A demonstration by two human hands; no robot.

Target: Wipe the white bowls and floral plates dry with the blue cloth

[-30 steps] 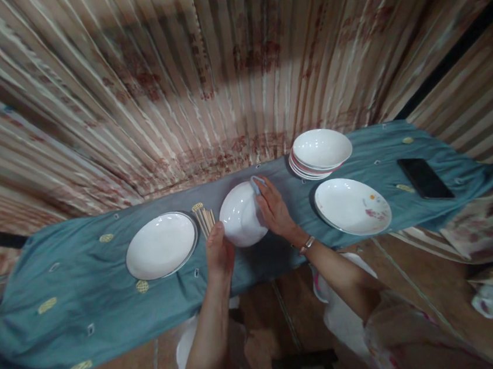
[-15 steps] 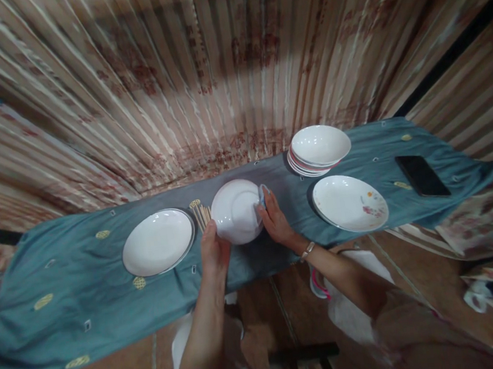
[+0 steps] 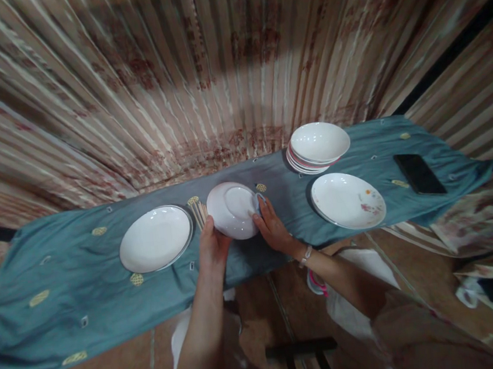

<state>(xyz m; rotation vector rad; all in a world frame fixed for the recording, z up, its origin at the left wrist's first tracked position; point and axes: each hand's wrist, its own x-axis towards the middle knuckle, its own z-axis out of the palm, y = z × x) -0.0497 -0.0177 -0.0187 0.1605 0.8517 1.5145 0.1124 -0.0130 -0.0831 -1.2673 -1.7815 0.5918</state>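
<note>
You are holding the white bowl (image 3: 233,211) over the middle of the table (image 3: 103,287), tilted so that its underside is showing. Your left hand (image 3: 213,248) is gripping its left edge, fingers mostly hidden; your right hand (image 3: 273,228) is half curling, pressing what looks like a pale cloth (image 3: 259,197) against its right side. Thin sticks (image 3: 198,215) are lying just left of the bowl. You are probably wiping its outside, so the next move is calling for a firm left grip and even cloth pressure.
</note>
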